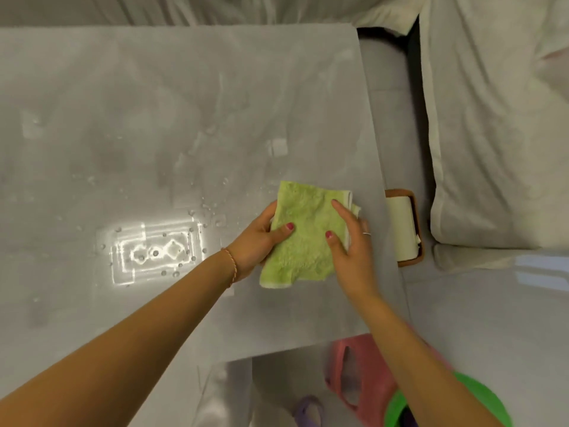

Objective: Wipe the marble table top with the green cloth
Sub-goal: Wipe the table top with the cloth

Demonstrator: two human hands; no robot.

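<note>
The green cloth is a fluffy, folded rag held just above the right part of the grey marble table top. My left hand grips its left edge, thumb on top. My right hand holds its right side, with the thumb and a finger pressed on the upper face. Water droplets dot the table left of the cloth, around a bright light reflection.
The table's right edge runs close beside my right hand. Beyond it lies a brown holder with a white roll and a bed with white bedding. Below the front edge are a pink stool, a green bowl and a purple slipper.
</note>
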